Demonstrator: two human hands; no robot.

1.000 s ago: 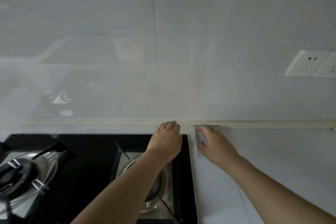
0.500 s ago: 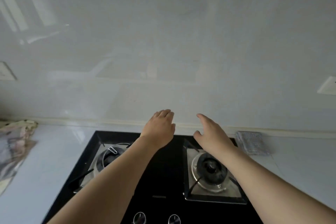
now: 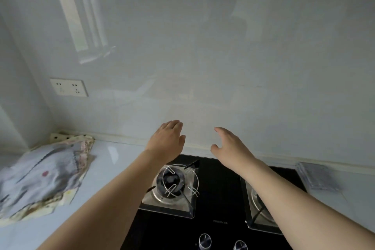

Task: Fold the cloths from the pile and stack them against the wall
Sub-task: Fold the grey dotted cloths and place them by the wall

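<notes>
1. Both your hands hang in the air over the stove, holding nothing. Left hand: fingers straight and close together, palm down. Right hand: fingers loosely spread, thumb apart.
2. The pile of cloths lies on the surface at the far left, in the corner, well apart from either hand. Top piece is grey with dark streaks and a red spot; patterned edges show beneath.
3. One folded grey cloth sits right of the stove, its far edge just beside the wall. Judged: the stack has been started, most of the pile is left.
4. Likely step in hand: reaching left for the next cloth.
5. Risk: the path between pile and stack crosses the left burner and its wire pan supports. A trailing corner could snag there. Carry the cloth bunched and high.
6. Risk: the pile's layers overlap loosely. Pinching deep may lift two pieces at once. Take the top edge only.
7. Risk: the surface looks glossy. A cloth may slide while you crease it, so hold one edge down with a flat hand.
8. Cannot tell whether the burners are hot. Keep fabric off them.
</notes>
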